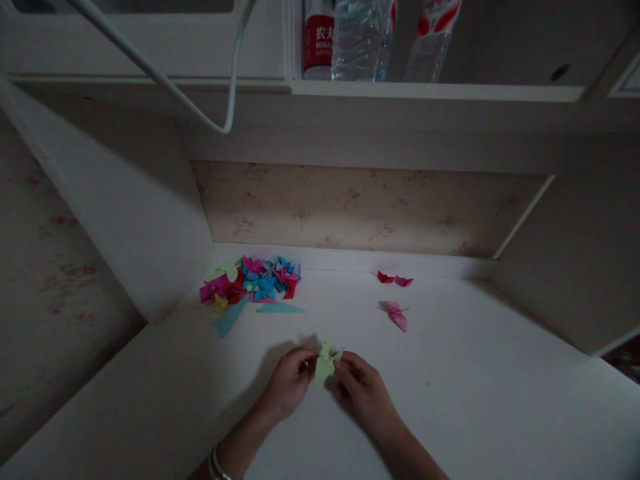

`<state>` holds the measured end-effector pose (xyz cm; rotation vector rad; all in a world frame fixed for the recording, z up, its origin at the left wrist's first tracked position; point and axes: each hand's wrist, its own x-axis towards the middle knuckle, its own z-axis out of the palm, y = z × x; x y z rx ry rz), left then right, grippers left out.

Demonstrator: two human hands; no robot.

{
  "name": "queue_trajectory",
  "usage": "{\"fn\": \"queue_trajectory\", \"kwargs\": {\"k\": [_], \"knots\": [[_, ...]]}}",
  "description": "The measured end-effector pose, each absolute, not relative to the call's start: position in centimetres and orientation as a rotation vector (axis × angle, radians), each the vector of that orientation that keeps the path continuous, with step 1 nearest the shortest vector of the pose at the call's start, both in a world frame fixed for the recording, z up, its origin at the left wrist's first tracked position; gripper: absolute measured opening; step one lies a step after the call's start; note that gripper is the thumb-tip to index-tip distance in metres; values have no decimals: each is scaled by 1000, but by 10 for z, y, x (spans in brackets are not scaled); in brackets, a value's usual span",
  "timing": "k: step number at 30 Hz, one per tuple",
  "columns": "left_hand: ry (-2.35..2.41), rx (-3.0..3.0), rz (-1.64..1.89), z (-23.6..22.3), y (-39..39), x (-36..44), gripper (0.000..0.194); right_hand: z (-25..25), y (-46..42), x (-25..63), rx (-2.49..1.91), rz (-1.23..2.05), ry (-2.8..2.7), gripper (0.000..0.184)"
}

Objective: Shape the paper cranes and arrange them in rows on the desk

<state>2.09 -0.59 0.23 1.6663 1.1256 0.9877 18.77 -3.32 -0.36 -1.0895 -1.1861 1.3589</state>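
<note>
A light green folded paper crane (326, 367) is held just above the white desk, between my two hands. The fingers of my left hand (293, 380) pinch its left side. On its right side, the thumb and fingers of my right hand (364, 388) close on the paper. The fingertips partly hide the crane's edges. A pink paper crane (397, 316) lies on the desk to the right, beyond my right hand. Farther back is a heap of colourful folded paper pieces (260, 280), to the left.
Two blue-green pointed paper pieces (280, 308) lie before the heap. Two small red and magenta folded papers (394, 279) rest near the back edge. A shelf with plastic bottles (356, 40) and a hanging white cable (165, 77) are overhead. Side panels (125, 200) flank the desk (450, 413).
</note>
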Motion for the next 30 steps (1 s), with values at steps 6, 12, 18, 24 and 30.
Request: {"fn": "queue_trajectory", "kwargs": {"k": [6,12,18,24,30], "knots": [[1132,1672,972,-1,-6,20,19,-3,-34,187,-1140,1243,-1214,33],[1126,1616,1000,5,-8,21,20,3,-37,187,-985,1382,-1098,31],[1157,1637,960,12,-9,21,20,-1,-38,185,-1077,1294,-1167,37],[1154,1626,911,10,-10,22,24,1,-39,185,-1066,1310,-1135,35],[1129,1604,851,15,-11,22,26,0,-38,187,-1089,1287,-1125,39]]}}
